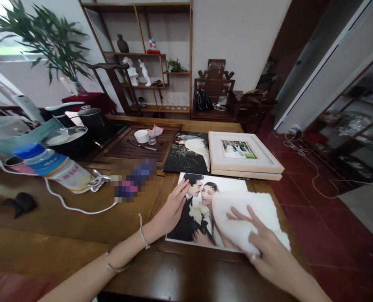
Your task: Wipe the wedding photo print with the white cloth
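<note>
A large unframed wedding photograph (202, 209) lies flat at the near right of the tabletop (79, 218), its right edge close to the tabletop's edge. The left hand (172, 212) is laid on the print's left border, fingers spread and flat, clamped on nothing; the placing looks meant to pin the print so that it cannot slide. The right hand (262, 243) is pressed, fingers apart and extended, onto a white cloth (252, 218) spread over the right half of the picture. The cloth is held down by the palm and fingertips rather than pinched, as would suit wiping the glossy surface. The two hands are kept well apart, one at each side of the print.

Just beyond the print, a dark wedding photograph (189, 153) is laid flat, and to its right a framed photograph (243, 155) with a pale wooden frame rests on the tabletop, apparently set aside within reach. A wooden tea tray (132, 144) with a small white cup (141, 136) is set farther back. At the far left a black kettle (93, 119), a lidded pot (67, 138) and a plastic bottle with a blue cap (48, 165) lying on its side are seen, with a white cable (66, 201) trailing across the wood.

The tabletop is of dark, polished brown wood. Behind it, an open wooden shelf (148, 54) with figurines stands against a white wall, a carved chair (214, 84) beside it, a green plant (44, 37) at far left, and red floor tiles (315, 235) at right.
</note>
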`<state>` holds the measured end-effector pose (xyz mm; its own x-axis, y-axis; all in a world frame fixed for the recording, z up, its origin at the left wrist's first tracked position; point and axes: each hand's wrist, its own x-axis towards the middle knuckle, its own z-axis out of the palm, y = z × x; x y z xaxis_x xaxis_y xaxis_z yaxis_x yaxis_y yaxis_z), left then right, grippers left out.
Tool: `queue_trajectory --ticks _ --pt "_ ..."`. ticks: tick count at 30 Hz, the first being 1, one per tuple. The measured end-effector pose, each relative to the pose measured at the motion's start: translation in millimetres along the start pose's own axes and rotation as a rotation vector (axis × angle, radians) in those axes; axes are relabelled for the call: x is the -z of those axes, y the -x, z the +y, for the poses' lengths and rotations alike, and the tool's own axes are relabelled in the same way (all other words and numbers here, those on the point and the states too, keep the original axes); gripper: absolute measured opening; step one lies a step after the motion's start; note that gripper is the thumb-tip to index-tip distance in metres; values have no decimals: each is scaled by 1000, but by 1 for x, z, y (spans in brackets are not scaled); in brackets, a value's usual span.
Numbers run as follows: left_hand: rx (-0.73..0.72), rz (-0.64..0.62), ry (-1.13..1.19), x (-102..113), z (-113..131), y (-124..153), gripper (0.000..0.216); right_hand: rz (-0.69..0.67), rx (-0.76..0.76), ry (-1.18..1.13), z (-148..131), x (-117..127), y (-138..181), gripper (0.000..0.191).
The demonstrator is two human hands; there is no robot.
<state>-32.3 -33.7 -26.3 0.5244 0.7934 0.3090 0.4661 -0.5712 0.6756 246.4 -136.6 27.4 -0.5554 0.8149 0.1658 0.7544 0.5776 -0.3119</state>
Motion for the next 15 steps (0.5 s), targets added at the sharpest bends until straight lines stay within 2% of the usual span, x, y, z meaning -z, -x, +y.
queue_trajectory --ticks 4,7,10,13,15 --pt "5 -7 10 0 0 0 46 -25 72 -32 -29 1 29 18" --pt "-8 -4 7 0 -1 0 46 -98 96 -59 -31 8 30 21" --pt "-16 1 7 0 -1 1 46 -139 35 -81 -12 15 12 26" --pt "-9 -1 7 0 -1 1 46 -94 -71 -95 19 17 -18 16" --pt "-9 -7 7 0 -1 0 46 -54 -82 -99 37 17 -39 12"
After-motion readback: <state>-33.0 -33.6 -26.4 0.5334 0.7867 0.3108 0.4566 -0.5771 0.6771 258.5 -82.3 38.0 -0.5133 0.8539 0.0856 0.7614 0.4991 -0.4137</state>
